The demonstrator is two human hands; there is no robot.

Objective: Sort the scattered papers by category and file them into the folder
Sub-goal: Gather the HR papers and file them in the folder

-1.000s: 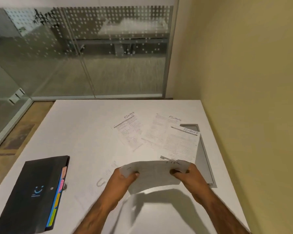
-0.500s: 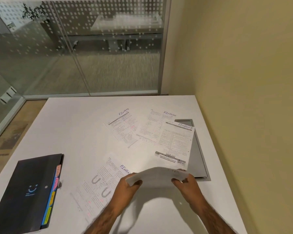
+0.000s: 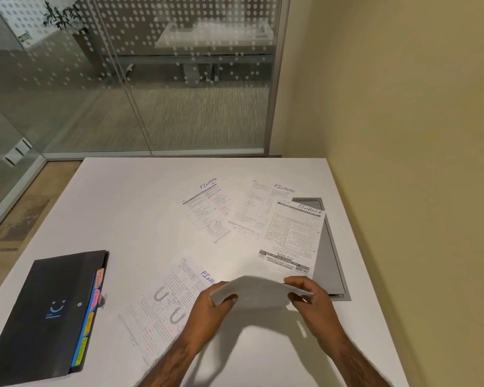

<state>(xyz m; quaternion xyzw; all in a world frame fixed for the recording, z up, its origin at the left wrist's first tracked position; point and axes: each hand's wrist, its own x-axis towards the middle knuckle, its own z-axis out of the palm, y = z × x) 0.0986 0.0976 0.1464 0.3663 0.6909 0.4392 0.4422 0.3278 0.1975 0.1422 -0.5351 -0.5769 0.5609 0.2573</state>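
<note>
Both hands hold one bowed sheet of paper (image 3: 259, 291) just above the white table (image 3: 129, 208). My left hand (image 3: 211, 308) pinches its left edge and my right hand (image 3: 312, 303) pinches its right edge. Its print faces away from me. Several printed sheets marked FINANCE lie flat: one (image 3: 207, 210) at mid table, one (image 3: 259, 208) to its right, one (image 3: 292, 236) overlapping that, and one with magnet drawings (image 3: 165, 305) partly under my left hand. A black expanding folder (image 3: 45, 311) with coloured tabs lies closed at the near left.
A grey recessed panel (image 3: 330, 261) is set into the table by the right edge, partly under a sheet. A yellow wall runs close along the right side. Glass partitions stand behind the table's far edge.
The held sheet has tipped from facing me to nearly flat and dropped closer to the table. The sheet with magnet drawings has come into view beside my left hand.
</note>
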